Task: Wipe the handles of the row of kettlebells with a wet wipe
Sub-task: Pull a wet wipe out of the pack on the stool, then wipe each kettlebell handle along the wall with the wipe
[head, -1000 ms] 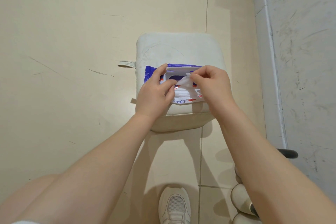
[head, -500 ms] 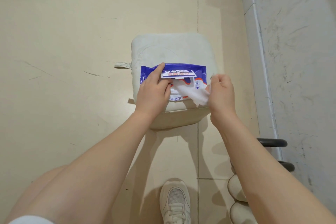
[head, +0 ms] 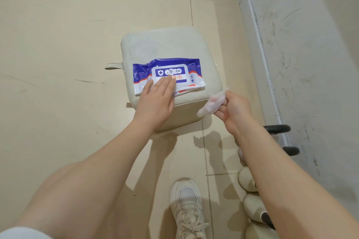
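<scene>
Seen from above, over a pale tiled floor. At lower left, a bare knee. Further in, left hand laid flat, fingers extended and together, holding nothing, pressed on the near edge of a blue-and-white wipe pack with its flap lid closed. Pack lying flat atop a cream cushioned stool, a small loop tab at the stool's left side. Below centre, a white laced sneaker planted on the tiles. Just right of the stool's near corner, right hand raised clear of the pack, fingers pinched shut on a crumpled white wet wipe, one end dangling down to the left. Further right, along the foot of a scuffed grey wall, kettlebells lined up in a row, pale rounded bodies partly hidden behind the right forearm, black handles jutting toward the wall. Wipe held well apart from those handles, touching none.
</scene>
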A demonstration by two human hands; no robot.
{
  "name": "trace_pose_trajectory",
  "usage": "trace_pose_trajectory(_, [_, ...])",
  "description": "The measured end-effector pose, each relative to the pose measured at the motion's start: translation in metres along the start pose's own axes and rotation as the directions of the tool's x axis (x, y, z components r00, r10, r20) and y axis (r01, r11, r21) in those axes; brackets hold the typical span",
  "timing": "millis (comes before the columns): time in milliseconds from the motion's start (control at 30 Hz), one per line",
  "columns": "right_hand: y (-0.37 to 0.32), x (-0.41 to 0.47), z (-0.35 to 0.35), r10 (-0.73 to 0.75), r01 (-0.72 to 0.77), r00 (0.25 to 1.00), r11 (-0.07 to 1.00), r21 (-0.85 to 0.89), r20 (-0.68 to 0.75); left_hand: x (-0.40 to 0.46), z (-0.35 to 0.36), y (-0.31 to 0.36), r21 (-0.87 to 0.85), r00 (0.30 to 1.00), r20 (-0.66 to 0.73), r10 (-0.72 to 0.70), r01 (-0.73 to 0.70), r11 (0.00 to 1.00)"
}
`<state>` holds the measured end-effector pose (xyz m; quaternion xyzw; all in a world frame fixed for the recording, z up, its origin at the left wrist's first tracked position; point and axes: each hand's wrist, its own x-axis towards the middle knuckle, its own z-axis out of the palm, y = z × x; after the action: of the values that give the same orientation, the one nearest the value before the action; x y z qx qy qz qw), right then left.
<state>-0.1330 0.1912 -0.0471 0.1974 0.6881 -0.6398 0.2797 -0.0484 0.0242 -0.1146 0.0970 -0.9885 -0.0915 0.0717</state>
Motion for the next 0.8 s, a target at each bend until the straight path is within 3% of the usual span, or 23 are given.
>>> trace_pose_trajectory(100, [0.011, 0.002, -0.018, 0.032, -0.032, 0.998, 0.999, -0.005, 0.055, 0.012, -0.017, 0.026, -0.094, 0.988, 0.075, -0.135, 0.142, 0.985])
trace_pose_trajectory(167, [0.014, 0.005, -0.028, 0.024, -0.02, 0.993, 0.999, -0.034, 0.118, 0.014, -0.028, 0.048, -0.315, 0.994, 0.064, -0.092, 0.108, 0.943])
trace_pose_trajectory(233, [0.012, 0.007, -0.038, -0.022, 0.028, 0.982, 0.999, -0.028, 0.188, 0.013, -0.037, 0.076, -0.634, 0.991, 0.124, 0.043, 0.046, 0.772])
trace_pose_trajectory(300, [0.01, 0.01, -0.046, -0.06, 0.06, 0.972, 0.998, 0.005, 0.228, 0.01, -0.035, 0.096, -0.787, 0.945, 0.297, 0.136, 0.162, 0.596])
trace_pose_trajectory(500, [0.016, 0.035, -0.082, -0.105, 0.112, 0.992, 0.989, -0.098, 0.071, 0.017, -0.001, 0.113, -0.803, 0.915, 0.398, 0.071, 0.31, 0.51])
trace_pose_trajectory(667, [0.032, 0.056, -0.111, -0.014, 0.015, 1.0, 1.0, -0.025, 0.016, 0.031, 0.013, 0.129, -0.783, 0.799, 0.578, 0.169, 0.484, 0.39])
trace_pose_trajectory(800, [0.038, 0.07, -0.122, 0.021, -0.021, 0.997, 1.0, -0.003, 0.08, 0.047, 0.027, 0.138, -0.764, 0.749, 0.642, 0.162, 0.609, 0.213])
